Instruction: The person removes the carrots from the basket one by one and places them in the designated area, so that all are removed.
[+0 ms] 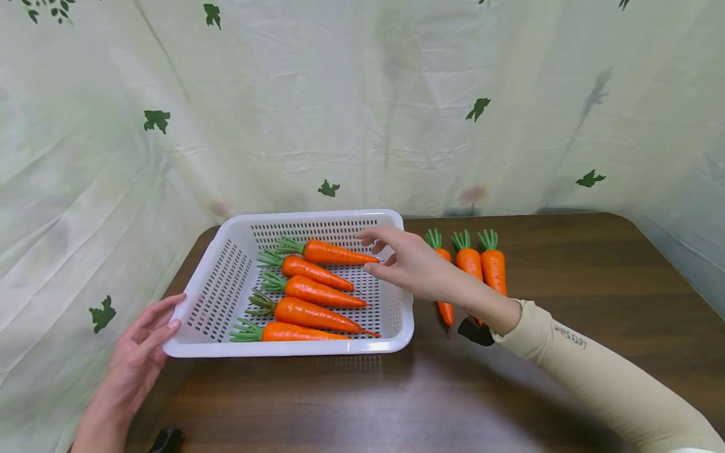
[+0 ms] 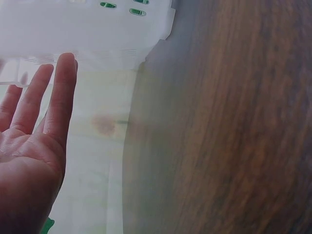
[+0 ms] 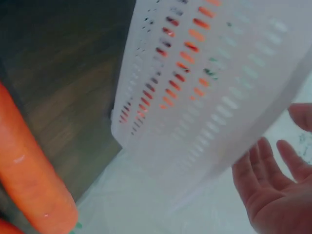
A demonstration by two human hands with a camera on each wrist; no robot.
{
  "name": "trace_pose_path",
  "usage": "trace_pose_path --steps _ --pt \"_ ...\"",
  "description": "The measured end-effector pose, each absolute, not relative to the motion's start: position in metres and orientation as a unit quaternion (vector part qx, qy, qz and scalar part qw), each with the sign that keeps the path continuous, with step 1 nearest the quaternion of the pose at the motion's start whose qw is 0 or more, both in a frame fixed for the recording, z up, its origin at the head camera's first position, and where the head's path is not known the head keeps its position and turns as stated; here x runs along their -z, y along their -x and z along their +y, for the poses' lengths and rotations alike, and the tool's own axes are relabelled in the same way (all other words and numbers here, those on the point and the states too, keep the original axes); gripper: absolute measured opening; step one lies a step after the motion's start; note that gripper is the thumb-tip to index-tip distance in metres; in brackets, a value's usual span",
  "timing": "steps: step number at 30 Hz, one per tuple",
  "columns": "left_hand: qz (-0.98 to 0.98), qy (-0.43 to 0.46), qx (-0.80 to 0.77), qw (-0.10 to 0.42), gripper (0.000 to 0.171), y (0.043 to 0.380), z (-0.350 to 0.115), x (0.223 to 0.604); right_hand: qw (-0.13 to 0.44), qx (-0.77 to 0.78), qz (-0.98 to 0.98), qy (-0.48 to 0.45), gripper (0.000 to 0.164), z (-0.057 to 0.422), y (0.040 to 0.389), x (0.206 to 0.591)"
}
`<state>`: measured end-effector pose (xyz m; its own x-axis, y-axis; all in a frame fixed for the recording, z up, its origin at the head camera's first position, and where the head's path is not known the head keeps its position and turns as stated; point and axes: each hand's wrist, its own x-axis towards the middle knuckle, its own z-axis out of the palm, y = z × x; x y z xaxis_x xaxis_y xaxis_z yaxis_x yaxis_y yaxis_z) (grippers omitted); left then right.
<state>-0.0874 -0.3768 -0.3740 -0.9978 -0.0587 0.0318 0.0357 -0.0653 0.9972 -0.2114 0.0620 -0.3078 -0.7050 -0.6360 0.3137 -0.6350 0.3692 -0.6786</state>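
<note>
Pinching basket [image 1: 283, 349] rim with left hand [image 1: 136, 349], hovered over right end with empty, part-spread right hand [image 1: 410, 259]. Had five carrots [image 1: 325, 292] inside, three loose carrots [image 1: 494, 270] on table [image 1: 589, 277]; looked light, stiff, slick, likely best gripped round thick ends

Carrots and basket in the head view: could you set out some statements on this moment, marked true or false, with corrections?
1. Five carrots lie in the white basket. True.
2. The right hand grips a carrot. False: it holds nothing and is over the basket's right end.
3. The left hand touches the basket. True.
4. The three loose carrots lie left of the basket. False: they lie to its right, on the table.
5. The carrots in the basket have their green tops toward its left end. True.
</note>
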Motion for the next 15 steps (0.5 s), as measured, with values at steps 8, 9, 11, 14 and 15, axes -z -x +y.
trace_pose_path --steps 8,9,11,14,15 --pt "-0.684 -0.013 0.729 0.033 0.046 0.087 -0.377 0.373 0.053 0.336 0.835 0.432 0.043 0.044 0.240 0.308" --pt "-0.685 -0.014 0.728 0.033 0.046 0.087 -0.377 0.373 0.061 0.327 0.835 0.438 0.043 0.042 0.244 0.309" --pt "-0.684 -0.009 0.729 0.034 0.045 0.086 -0.377 0.373 0.074 0.311 0.834 0.450 0.042 0.039 0.251 0.310" --pt "-0.686 -0.010 0.727 0.032 0.046 0.086 -0.376 0.373 0.098 0.301 0.827 0.464 0.043 0.034 0.264 0.314" --pt "-0.687 -0.011 0.726 0.031 0.046 0.086 -0.376 0.373 0.105 0.298 0.826 0.466 0.044 0.032 0.267 0.315"
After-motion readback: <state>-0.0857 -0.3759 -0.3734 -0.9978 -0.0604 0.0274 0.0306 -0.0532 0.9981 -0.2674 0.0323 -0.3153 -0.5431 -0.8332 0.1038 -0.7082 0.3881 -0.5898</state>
